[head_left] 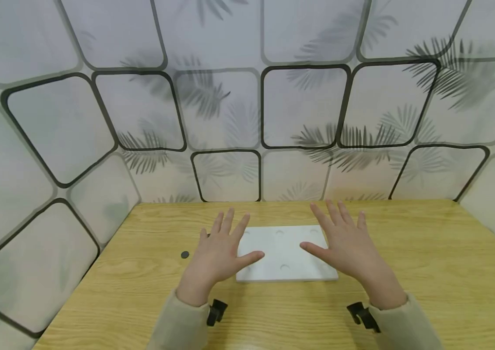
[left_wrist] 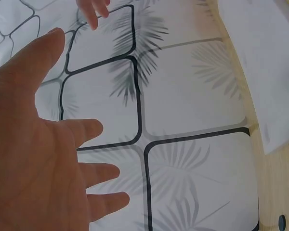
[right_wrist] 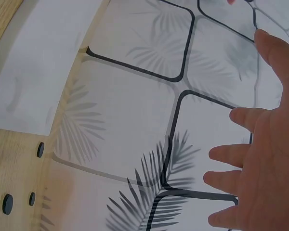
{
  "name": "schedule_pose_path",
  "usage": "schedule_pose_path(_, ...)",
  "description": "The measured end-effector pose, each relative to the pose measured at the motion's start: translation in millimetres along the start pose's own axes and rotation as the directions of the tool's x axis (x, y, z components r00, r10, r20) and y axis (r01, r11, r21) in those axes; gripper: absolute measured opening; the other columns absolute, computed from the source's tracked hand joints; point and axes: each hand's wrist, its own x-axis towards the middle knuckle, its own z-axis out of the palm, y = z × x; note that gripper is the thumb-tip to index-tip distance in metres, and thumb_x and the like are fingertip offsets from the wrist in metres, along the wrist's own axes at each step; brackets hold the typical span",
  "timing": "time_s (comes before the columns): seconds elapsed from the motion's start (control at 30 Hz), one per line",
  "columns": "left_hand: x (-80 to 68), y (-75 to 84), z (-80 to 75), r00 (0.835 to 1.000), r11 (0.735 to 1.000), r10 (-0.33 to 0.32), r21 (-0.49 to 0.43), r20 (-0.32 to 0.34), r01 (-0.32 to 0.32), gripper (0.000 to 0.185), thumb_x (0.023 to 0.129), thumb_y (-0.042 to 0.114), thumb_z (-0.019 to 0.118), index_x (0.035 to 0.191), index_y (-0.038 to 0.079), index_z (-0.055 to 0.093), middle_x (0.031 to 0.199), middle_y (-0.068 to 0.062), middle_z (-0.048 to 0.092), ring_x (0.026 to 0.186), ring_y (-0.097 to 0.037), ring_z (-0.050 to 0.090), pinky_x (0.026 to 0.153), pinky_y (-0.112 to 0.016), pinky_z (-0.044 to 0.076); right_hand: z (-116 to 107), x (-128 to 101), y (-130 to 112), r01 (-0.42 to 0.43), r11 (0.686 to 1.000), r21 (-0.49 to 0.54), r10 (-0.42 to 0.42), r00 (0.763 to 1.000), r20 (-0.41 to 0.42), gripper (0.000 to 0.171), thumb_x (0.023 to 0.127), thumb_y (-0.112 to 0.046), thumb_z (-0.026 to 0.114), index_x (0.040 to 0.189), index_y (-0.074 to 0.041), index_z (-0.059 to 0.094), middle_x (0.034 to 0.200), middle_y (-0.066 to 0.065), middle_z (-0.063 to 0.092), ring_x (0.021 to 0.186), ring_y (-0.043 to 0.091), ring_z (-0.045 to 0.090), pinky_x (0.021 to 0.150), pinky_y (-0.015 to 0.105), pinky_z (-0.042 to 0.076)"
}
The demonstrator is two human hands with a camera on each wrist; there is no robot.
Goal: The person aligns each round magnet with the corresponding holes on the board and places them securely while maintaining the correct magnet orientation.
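Observation:
Both hands are raised over a wooden table with fingers spread, and neither holds anything. My left hand (head_left: 218, 256) hovers at the left edge of a white rectangular board (head_left: 282, 253), partly covering it. My right hand (head_left: 347, 247) is over the board's right edge. Shallow round recesses mark the board's top. One small black disc (head_left: 185, 254) lies left of the left hand; another dark bit shows behind that hand's fingers. In the right wrist view, three black discs (right_wrist: 7, 204) lie beside the board; the right hand hides them from the head view.
The wooden table (head_left: 120, 291) runs back to a pale curtain-like wall (head_left: 304, 107) with dark outlined squares and leaf prints, which also encloses the sides. A black clip (head_left: 217, 312) sits at the left cuff, and another black clip (head_left: 363, 317) at the right cuff.

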Motion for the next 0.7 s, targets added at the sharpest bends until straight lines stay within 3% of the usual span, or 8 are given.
schedule_pose_path(0.5, -0.1, 0.4, -0.3, 1.000, 1.000, 0.023, 0.003, -0.009, -0.023, 0.077, 0.079, 0.063, 0.043, 0.141, 0.022, 0.021, 0.145, -0.013, 0.011, 0.130, -0.032, 0.010, 0.093, -0.060, 0.018, -0.9, -1.0, 0.5, 0.013, 1.000, -0.009, -0.013, 1.000, -0.024, 0.082, 0.079, -0.061, 0.047, 0.141, -0.012, 0.021, 0.140, 0.025, 0.017, 0.127, 0.043, 0.011, 0.091, 0.066, 0.004)
schedule_pose_path(0.7, 0.8, -0.6, -0.6, 0.998, 0.999, 0.052, -0.005, -0.044, -0.053, 0.073, 0.081, 0.056, 0.049, 0.140, 0.019, 0.026, 0.142, -0.015, 0.021, 0.127, -0.034, 0.022, 0.092, -0.059, 0.022, 0.4, 1.0, 3.0, 0.067, 0.997, -0.031, -0.070, 0.988, -0.136, 0.071, 0.080, -0.043, 0.059, 0.135, -0.007, 0.034, 0.134, 0.024, 0.031, 0.120, 0.043, 0.028, 0.090, 0.063, 0.017)
